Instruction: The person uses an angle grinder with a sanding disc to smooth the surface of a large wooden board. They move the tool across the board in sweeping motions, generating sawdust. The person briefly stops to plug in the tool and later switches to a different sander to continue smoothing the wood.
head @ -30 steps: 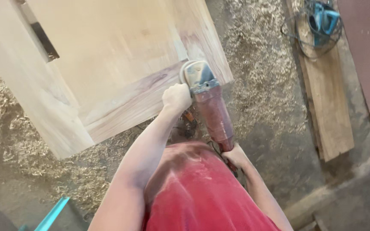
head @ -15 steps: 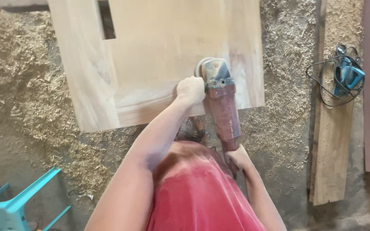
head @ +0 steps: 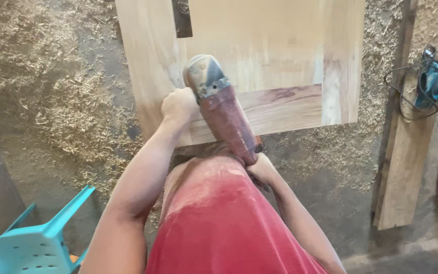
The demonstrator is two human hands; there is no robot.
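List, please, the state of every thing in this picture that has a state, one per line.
angle grinder: held in both hands, head resting on the panel
left hand: closed on the side of the grinder's head
right hand: closed on the grinder's rear end
wooden panel: lying flat, bare wood
blue power tool: lying unused, cord coiled
plank: lying flat
turquoise plastic chair: unoccupied

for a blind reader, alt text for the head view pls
Seen from above, a person runs a dusty red angle grinder over a pale wooden panel, left hand at its head, right hand on its rear.

Left hand (head: 179,105) fisted, arm outstretched, right hand (head: 261,171) gripping near waist
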